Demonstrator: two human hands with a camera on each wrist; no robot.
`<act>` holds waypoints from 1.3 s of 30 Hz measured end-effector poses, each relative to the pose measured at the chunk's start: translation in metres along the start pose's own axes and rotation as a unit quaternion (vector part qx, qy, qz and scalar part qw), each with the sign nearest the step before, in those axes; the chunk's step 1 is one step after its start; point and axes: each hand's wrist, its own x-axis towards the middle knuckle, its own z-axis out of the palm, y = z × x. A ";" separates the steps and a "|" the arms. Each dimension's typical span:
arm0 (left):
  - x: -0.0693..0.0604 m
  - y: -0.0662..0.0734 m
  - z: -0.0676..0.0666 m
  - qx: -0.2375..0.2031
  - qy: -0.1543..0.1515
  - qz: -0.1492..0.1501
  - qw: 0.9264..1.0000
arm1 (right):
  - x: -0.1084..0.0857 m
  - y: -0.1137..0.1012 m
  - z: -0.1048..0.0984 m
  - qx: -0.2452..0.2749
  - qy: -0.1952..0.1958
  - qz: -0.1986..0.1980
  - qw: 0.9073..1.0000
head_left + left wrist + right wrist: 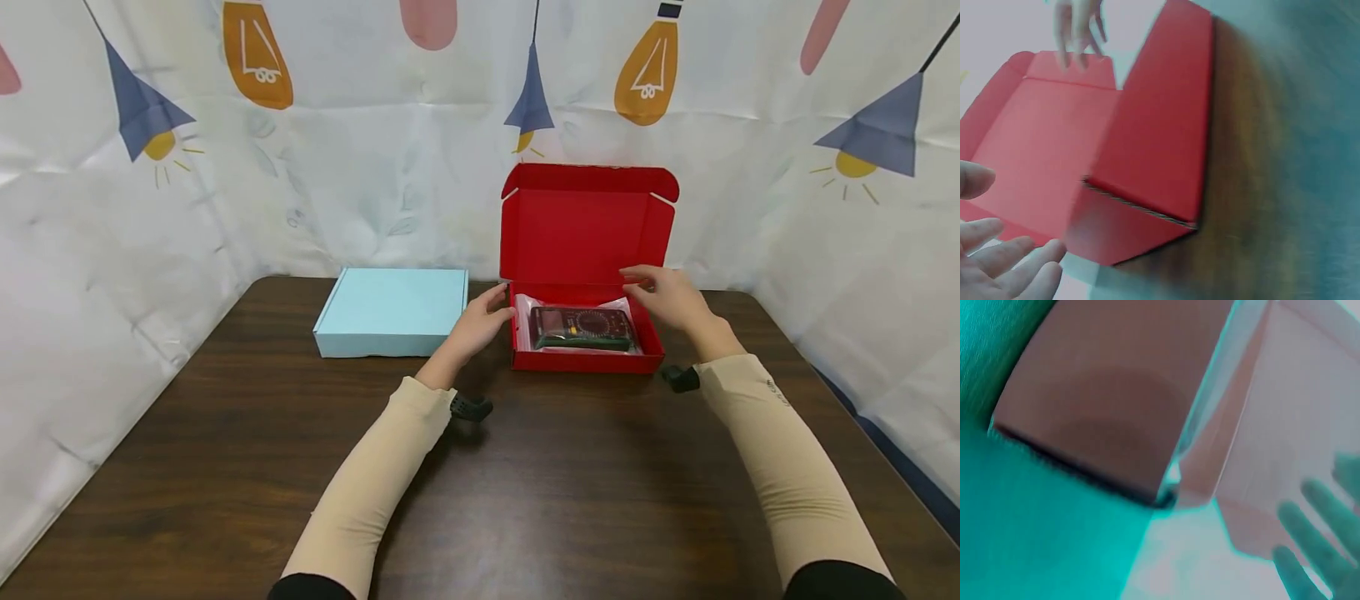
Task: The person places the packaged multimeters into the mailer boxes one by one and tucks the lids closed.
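Observation:
A red cardboard box [588,362] stands on the table with its lid [585,233] raised upright at the back. Inside lies a dark multimeter [581,327] with a round dial, on white wrapping [522,325]. My left hand [480,321] is at the box's left side, fingers spread; in the left wrist view the left hand [1010,262] shows loose fingers holding nothing. Over the right side of the box hovers my right hand [667,296], its fingers slightly bent with nothing visible between them. The right wrist view shows the right hand's fingers [1316,544] apart, near the lid.
A closed light blue box [393,304] sits left of the red one, close to my left hand. The brown wooden table [525,475] extends toward me. Behind it hangs a white curtain [337,183] printed with lamps and bulbs.

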 end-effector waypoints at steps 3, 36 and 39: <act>0.005 0.005 -0.007 -0.041 0.028 0.001 0.999 | -0.003 0.013 -0.006 0.023 0.100 0.040 0.994; 0.039 0.024 0.006 -0.138 0.069 0.025 0.988 | 0.010 0.026 -0.007 0.243 0.107 0.137 0.954; 0.037 0.023 0.007 -0.146 0.066 0.031 0.987 | 0.009 0.025 -0.005 0.256 0.101 0.127 0.953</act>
